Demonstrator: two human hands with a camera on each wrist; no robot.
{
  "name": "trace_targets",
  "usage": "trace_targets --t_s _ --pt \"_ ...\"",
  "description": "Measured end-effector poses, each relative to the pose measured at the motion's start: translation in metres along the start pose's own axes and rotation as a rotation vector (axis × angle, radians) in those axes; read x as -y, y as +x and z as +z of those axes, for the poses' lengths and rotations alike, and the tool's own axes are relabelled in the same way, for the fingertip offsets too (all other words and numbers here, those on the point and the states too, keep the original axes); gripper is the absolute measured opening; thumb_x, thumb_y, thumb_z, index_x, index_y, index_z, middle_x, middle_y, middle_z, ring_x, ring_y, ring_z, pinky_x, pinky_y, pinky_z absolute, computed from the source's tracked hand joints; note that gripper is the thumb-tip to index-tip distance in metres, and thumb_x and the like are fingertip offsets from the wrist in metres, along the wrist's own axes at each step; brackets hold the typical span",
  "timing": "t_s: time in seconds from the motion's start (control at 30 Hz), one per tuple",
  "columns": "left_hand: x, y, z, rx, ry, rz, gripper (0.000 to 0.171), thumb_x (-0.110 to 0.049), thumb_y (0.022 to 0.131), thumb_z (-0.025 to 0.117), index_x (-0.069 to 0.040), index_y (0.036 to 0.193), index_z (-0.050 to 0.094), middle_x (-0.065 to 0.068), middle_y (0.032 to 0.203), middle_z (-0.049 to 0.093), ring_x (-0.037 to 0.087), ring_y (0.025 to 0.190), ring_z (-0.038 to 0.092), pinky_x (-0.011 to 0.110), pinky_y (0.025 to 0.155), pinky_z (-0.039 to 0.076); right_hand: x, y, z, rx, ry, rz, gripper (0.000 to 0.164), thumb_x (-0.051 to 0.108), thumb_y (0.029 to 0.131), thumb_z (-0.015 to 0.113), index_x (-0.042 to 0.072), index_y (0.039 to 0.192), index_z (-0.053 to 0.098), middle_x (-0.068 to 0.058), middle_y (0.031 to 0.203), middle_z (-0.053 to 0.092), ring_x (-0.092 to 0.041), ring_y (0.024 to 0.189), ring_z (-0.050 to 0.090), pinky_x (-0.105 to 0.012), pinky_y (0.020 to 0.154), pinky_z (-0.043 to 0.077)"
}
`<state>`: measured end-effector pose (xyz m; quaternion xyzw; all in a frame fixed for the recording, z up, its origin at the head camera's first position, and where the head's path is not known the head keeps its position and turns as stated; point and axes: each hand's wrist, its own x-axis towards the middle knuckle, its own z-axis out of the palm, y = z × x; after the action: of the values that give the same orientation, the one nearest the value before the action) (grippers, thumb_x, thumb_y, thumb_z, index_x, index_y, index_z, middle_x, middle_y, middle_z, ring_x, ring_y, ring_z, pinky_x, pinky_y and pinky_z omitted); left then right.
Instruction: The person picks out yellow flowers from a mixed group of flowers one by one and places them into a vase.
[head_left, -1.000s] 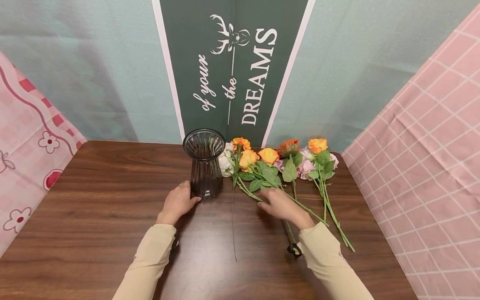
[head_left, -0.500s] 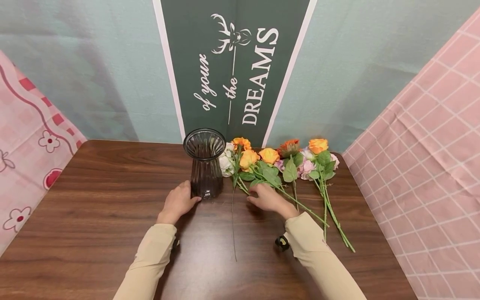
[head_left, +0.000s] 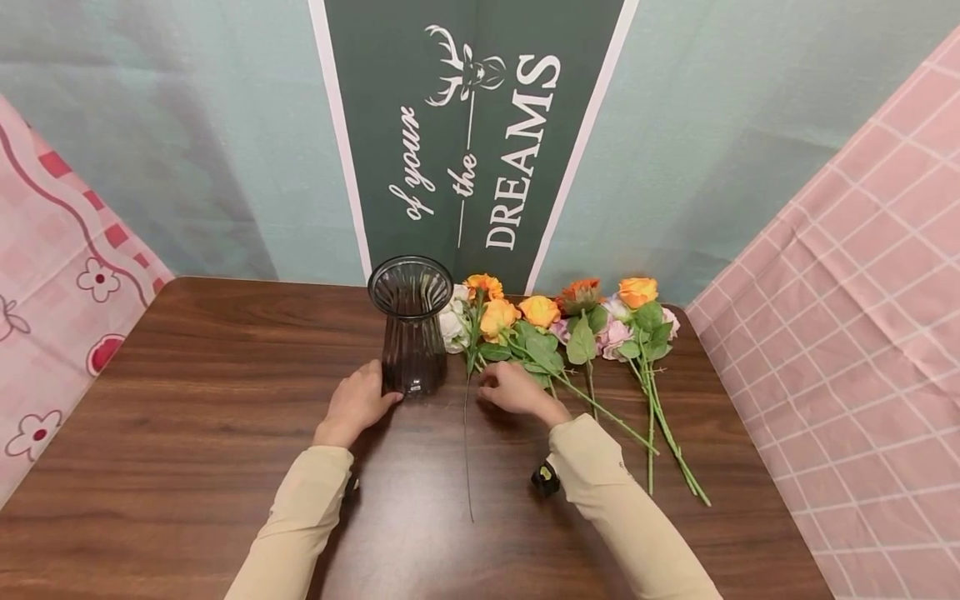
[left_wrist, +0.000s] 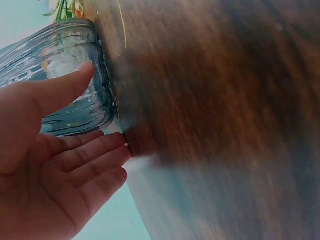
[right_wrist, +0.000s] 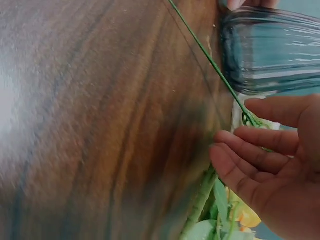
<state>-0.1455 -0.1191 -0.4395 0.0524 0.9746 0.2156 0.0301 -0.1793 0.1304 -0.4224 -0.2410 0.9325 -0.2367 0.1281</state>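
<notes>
In the head view, a dark glass vase [head_left: 414, 350] stands upright near the table's back edge. My left hand [head_left: 358, 404] rests beside its base, thumb at the near side. The left wrist view shows that hand's fingers [left_wrist: 95, 160] fairly straight along the glass. My right hand [head_left: 513, 388] is just right of a thin stem [head_left: 467, 442] lying toward the front. Seen from the right wrist, the thumb and bent fingers [right_wrist: 240, 160] stand apart, close to the green stem [right_wrist: 215, 67]. Orange flowers [head_left: 498, 320] and white flowers [head_left: 453, 325] lie beyond this hand.
More flowers lie to the right: a rust-orange bloom [head_left: 579, 296], pink blooms [head_left: 613, 335] and an orange rose [head_left: 637, 292], their green stems [head_left: 671, 437] pointing forward. A curtain with printed lettering [head_left: 517, 158] hangs behind the wooden table [head_left: 225, 400].
My right hand has moved left across the flower stems to beside the thin stem near the vase. My left hand stays at the vase base, and the flowers look unmoved.
</notes>
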Motion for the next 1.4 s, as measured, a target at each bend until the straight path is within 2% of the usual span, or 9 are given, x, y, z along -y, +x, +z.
trace_targets --t_s 0.27,0.47,0.6,0.8,1.03,1.27,1.4 --pt "0.000 0.000 0.000 0.007 -0.001 -0.001 0.048 -0.027 0.080 0.070 0.010 0.104 0.050 0.024 0.095 0.058 0.042 0.088 0.058 0.050 0.075 0.045 0.003 0.006 0.005 -0.008 0.090 0.109 0.016 0.009 0.082 0.064 -0.001 0.095 0.068 -0.005 0.078 0.065 -0.012 0.066 0.058 -0.026 0.061 0.047" --pt "0.000 0.001 0.000 0.001 -0.004 0.005 0.048 -0.028 0.080 0.070 0.010 0.103 0.050 0.024 0.094 0.058 0.042 0.088 0.058 0.050 0.075 0.045 0.005 0.012 0.008 0.012 0.279 0.218 0.015 0.007 0.084 0.063 -0.002 0.095 0.067 -0.008 0.070 0.065 -0.015 0.052 0.059 -0.026 0.053 0.049" --pt "0.000 0.001 0.000 0.008 -0.001 0.003 0.049 -0.028 0.081 0.070 0.010 0.104 0.050 0.024 0.095 0.058 0.042 0.089 0.057 0.050 0.075 0.045 0.006 0.016 0.011 0.002 0.373 0.278 0.014 0.005 0.084 0.062 -0.005 0.093 0.066 -0.012 0.069 0.064 -0.020 0.053 0.062 -0.030 0.051 0.051" --pt "0.000 0.001 0.000 0.017 -0.002 -0.003 0.052 -0.028 0.081 0.070 0.011 0.108 0.049 0.025 0.099 0.058 0.042 0.090 0.057 0.050 0.076 0.045 0.007 0.020 0.014 -0.026 0.413 0.316 0.012 0.003 0.082 0.062 -0.007 0.090 0.064 -0.012 0.065 0.064 -0.016 0.047 0.059 -0.031 0.050 0.052" --pt "0.000 0.001 0.000 0.012 0.005 -0.009 0.052 -0.029 0.081 0.069 0.011 0.108 0.050 0.025 0.099 0.058 0.043 0.091 0.057 0.050 0.077 0.045 0.008 0.025 0.018 -0.017 0.551 0.364 0.005 -0.001 0.082 0.061 -0.006 0.081 0.064 -0.012 0.063 0.064 -0.014 0.042 0.057 -0.031 0.047 0.052" --pt "-0.002 0.000 0.000 0.017 0.002 -0.007 0.052 -0.028 0.081 0.069 0.011 0.109 0.049 0.028 0.104 0.057 0.044 0.101 0.053 0.051 0.095 0.035 0.006 0.028 0.023 -0.026 0.729 0.426 0.005 -0.010 0.081 0.057 -0.012 0.085 0.059 -0.017 0.066 0.063 -0.014 0.041 0.056 -0.029 0.045 0.051" --pt "-0.002 0.000 0.000 0.019 0.007 -0.009 0.052 -0.027 0.081 0.069 0.012 0.109 0.049 0.028 0.105 0.057 0.042 0.103 0.053 0.051 0.099 0.031 0.007 0.029 0.024 -0.050 0.814 0.437 0.009 -0.015 0.080 0.052 -0.014 0.089 0.052 -0.017 0.066 0.060 -0.015 0.042 0.055 -0.028 0.045 0.051"
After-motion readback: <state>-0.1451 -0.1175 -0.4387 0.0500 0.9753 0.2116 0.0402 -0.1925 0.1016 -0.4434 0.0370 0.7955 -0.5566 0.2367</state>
